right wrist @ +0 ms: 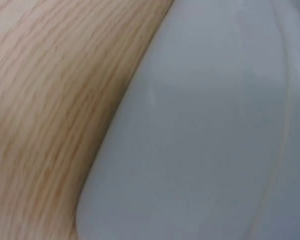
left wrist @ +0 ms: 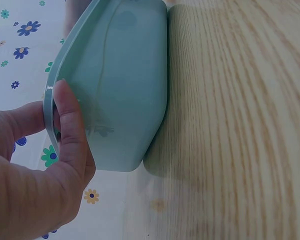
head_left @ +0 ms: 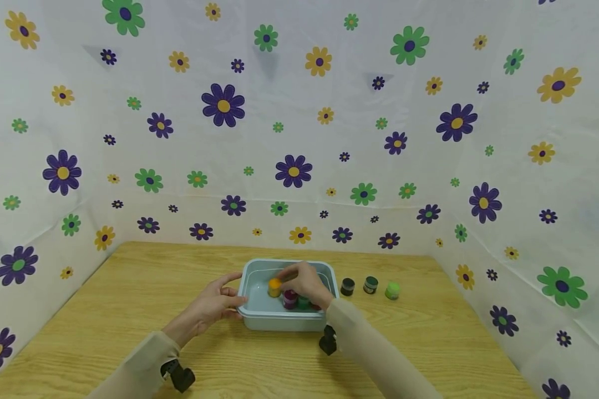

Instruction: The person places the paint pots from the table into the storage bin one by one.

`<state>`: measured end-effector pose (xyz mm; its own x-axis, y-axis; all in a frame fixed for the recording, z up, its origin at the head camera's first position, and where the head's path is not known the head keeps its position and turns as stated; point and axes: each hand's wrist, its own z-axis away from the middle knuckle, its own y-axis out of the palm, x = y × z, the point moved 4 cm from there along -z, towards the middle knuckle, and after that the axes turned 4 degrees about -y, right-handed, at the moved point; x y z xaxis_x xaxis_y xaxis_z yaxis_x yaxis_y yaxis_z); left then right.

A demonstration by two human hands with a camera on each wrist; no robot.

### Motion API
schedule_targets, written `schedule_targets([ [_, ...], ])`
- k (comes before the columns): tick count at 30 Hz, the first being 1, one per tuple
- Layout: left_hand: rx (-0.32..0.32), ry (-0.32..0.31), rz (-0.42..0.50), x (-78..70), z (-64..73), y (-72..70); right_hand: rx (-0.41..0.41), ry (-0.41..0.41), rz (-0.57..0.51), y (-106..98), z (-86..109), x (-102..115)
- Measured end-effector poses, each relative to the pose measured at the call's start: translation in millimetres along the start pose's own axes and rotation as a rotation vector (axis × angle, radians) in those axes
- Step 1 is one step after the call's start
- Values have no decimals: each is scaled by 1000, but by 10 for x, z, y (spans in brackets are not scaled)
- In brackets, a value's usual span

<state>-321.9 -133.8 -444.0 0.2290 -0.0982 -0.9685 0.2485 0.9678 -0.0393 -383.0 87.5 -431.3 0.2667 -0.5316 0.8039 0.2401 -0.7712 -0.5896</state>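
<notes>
A pale blue plastic tub (head_left: 289,322) sits on the wooden table. My left hand (head_left: 212,305) pinches its left rim, thumb and fingers on either side, as the left wrist view (left wrist: 65,135) also shows. Reaching in over the right side, my right hand (head_left: 306,284) has its fingertips at an orange jar (head_left: 274,287) and appears to pinch it. Beside that jar in the tub are a dark magenta jar (head_left: 290,300) and a green jar (head_left: 303,302), partly under the hand. Something reddish shows below the right wrist, mostly hidden. The right wrist view shows only the tub's outer wall (right wrist: 190,125) and table.
To the tub's right, on the table (head_left: 179,266), stand a black jar (head_left: 347,286), a dark green jar (head_left: 371,285) and a light green jar (head_left: 392,290). A white flower-patterned sheet (head_left: 259,138) hangs behind and along both sides.
</notes>
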Motion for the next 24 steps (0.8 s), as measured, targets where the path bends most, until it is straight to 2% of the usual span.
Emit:
schedule_targets([
  [10, -11, -8, 5, 5, -22, 2, 66, 23, -70, -234, 67, -116],
  [14, -4, -3, 6, 17, -38, 1, 107, 17, -141, -357, 101, -112],
  [17, 2, 1, 8, 22, -48, -1, 127, -2, -179, -455, 107, -81],
  [24, -1, -3, 12, 37, -55, -23, 166, -66, -196, -670, 120, -94],
])
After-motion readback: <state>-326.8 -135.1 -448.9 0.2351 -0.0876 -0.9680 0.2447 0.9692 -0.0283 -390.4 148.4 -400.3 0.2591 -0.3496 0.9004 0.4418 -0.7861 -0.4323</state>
